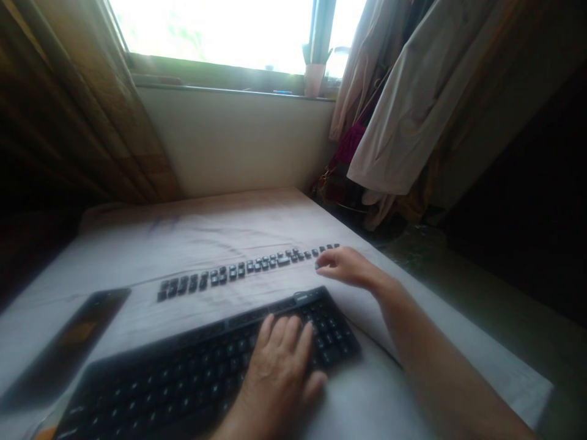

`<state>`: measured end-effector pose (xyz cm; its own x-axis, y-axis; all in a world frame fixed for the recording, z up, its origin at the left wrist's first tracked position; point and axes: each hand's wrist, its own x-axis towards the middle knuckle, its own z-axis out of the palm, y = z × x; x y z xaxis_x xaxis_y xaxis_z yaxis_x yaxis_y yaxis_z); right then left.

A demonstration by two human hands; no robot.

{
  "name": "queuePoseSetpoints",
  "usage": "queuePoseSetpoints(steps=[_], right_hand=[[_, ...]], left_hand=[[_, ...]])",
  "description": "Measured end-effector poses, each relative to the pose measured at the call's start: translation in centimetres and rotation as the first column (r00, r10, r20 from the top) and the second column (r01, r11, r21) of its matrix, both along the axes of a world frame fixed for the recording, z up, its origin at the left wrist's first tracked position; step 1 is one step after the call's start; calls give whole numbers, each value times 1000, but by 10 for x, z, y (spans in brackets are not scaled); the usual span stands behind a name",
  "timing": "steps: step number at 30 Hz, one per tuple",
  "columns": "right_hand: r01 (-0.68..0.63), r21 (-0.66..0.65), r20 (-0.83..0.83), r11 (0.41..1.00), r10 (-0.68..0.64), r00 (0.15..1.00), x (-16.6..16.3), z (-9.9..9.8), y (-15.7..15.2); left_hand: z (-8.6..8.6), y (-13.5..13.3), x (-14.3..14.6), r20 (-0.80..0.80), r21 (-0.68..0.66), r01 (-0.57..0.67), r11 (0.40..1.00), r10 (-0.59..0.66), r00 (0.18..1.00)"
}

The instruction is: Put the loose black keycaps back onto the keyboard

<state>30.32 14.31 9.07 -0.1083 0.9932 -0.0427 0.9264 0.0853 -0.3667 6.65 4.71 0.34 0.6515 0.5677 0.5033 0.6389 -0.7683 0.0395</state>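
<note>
A black keyboard [183, 373] lies at a slant on the white-covered surface, most of its keys in place. My left hand [279, 354] rests palm down on its right half, fingers stretched out and slightly apart, covering some keys. Beyond the keyboard runs a long line of loose black keycaps [233, 271], set out in short rows. Close to the right end of that line is my right hand [343, 264], with thumb and fingers pinched together. A small dark keycap [317, 266] shows at its fingertips, partly hidden.
A dark phone-like slab [68, 342] lies left of the keyboard. The keyboard's cable [376, 345] trails off to the right. Behind the surface are a wall, a window and a potted plant [314, 76]. Curtains [92, 104] hang at left, clothes [403, 116] at right.
</note>
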Motion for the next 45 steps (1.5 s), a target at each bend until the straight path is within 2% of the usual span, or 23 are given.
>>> queuePoseSetpoints(steps=[6, 9, 13, 24, 32, 45], right_hand=[[-186, -59, -106, 981, 179, 978, -4, -5, -34], [-248, -72, -194, 966, 230, 954, -2, -13, -47], [-300, -85, -226, 950, 274, 935, -4, -20, -52], [-308, -130, -262, 942, 267, 928, -12, -26, -52], [-327, -110, -277, 939, 287, 917, -8, -30, -52], [-362, -66, -191, 930, 345, 919, -8, -29, -53]], left_hand=[[0, 0, 1, -1, 2, -3, 1000, 3, 1000], [1, 0, 0, -11, 6, -6, 1000, 7, 1000], [1, 0, 0, -24, -9, -11, 1000, 10, 1000], [6, 0, 0, -39, -3, -7, 1000, 7, 999], [12, 5, 6, -92, -127, -20, 992, 9, 996], [15, 6, 10, -114, -197, -39, 980, 16, 993]])
